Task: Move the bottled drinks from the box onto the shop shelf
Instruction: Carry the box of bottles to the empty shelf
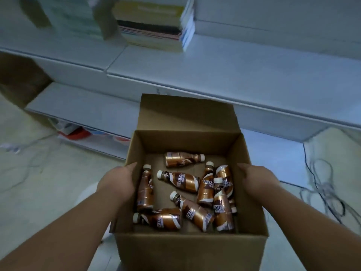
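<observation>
An open cardboard box (187, 249) sits low in the middle of the head view, its far flap standing up. Several brown bottled drinks with white caps lie jumbled on its bottom; one bottle (183, 159) lies apart at the back, another (178, 180) in the middle. My left hand (117, 182) grips the box's left wall, my right hand (257, 180) grips the right wall, fingers over the outside. The white shop shelf (224, 73) runs across beyond the box.
Stacked packs (156, 26) stand on the shelf at the back left. A lower white shelf board (82, 108) lies left of the box, red items beneath it. Loose black cables (324, 188) trail on the floor at right. A brown carton (17, 79) stands far left.
</observation>
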Motion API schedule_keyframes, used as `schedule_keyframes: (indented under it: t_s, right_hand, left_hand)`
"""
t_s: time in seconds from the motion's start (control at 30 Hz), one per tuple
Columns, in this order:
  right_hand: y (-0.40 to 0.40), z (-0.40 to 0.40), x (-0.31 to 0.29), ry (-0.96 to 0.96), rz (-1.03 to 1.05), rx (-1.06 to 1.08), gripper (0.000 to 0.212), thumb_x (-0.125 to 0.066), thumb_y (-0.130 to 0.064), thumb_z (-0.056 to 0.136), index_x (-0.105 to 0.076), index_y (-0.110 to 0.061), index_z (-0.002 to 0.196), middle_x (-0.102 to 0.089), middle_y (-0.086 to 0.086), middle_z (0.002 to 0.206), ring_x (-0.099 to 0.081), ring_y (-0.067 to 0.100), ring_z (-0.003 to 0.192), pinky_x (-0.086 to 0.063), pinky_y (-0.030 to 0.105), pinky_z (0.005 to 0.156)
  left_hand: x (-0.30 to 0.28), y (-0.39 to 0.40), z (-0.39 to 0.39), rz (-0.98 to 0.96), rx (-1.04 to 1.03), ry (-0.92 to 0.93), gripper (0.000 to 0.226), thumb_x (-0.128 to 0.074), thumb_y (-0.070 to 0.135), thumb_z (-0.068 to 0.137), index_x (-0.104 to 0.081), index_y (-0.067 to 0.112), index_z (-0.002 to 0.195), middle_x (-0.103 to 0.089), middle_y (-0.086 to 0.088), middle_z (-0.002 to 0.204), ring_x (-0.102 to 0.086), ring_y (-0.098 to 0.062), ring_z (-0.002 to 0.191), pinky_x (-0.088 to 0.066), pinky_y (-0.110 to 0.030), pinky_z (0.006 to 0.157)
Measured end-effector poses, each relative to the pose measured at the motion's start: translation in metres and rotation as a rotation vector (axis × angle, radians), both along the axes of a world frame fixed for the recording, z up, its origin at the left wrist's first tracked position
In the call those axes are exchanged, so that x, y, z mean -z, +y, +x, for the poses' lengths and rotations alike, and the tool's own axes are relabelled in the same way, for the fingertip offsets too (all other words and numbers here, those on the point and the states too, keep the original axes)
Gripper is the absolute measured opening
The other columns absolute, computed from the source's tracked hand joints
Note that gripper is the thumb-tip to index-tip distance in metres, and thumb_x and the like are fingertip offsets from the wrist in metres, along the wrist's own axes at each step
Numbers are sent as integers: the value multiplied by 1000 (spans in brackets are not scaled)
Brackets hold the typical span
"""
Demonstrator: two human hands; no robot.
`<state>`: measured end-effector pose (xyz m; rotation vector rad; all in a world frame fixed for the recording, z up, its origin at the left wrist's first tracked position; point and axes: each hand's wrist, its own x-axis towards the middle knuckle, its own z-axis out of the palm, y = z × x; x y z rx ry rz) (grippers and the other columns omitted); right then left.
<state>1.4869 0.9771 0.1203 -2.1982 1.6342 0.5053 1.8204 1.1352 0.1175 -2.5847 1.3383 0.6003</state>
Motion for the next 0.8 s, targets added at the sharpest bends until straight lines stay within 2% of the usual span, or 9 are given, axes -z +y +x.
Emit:
schedule_keyframes:
  t_s: [0.17,0.27,0.37,0.5,0.63,0.8]
  right_hand:
    - [54,-48,5,38,47,295,56,-44,-14,90,-43,-32,143,-65,10,122,-62,30,109,-54,39,86]
    - [80,-63,7,44,64,503,59,-45,-10,90,-41,-33,145,-65,11,122,-63,29,107,-55,38,85]
    - [112,-61,11,84,88,717,61,-48,-8,90,-40,-31,146,-64,8,122,-64,26,106,-54,34,79]
    - [156,-46,19,105,111,954,63,-51,-8,92,-35,-30,149,-63,9,127,-63,26,110,-51,34,83]
    - [204,-37,26,100,80,1206,63,-55,-12,92,-36,-35,148,-64,8,126,-66,26,103,-49,30,69]
    - [259,-34,46,109,36,1369,65,-60,-16,89,-38,-39,146,-66,7,121,-66,24,95,-45,28,59]
  left_hand:
    - [10,-56,-14,82,272,24,80,-55,7,83,-24,40,149,-63,-8,119,-63,-25,97,-56,-40,81]
    - [21,-93,-30,132,475,51,77,-54,8,86,-24,35,151,-61,-10,126,-61,-26,108,-53,-38,88]
    - [34,-128,-39,139,699,42,74,-55,13,87,-23,34,152,-57,-12,130,-58,-28,114,-50,-37,92]
    - [41,-162,-53,126,919,58,78,-56,12,86,-21,35,152,-54,-14,127,-58,-30,109,-52,-39,86]
    - [36,-173,-79,105,1084,69,78,-54,8,86,-21,34,151,-55,-13,127,-58,-31,109,-53,-40,86]
    - [47,-165,-112,85,1246,71,78,-53,9,85,-20,34,152,-55,-13,129,-57,-31,111,-52,-41,88]
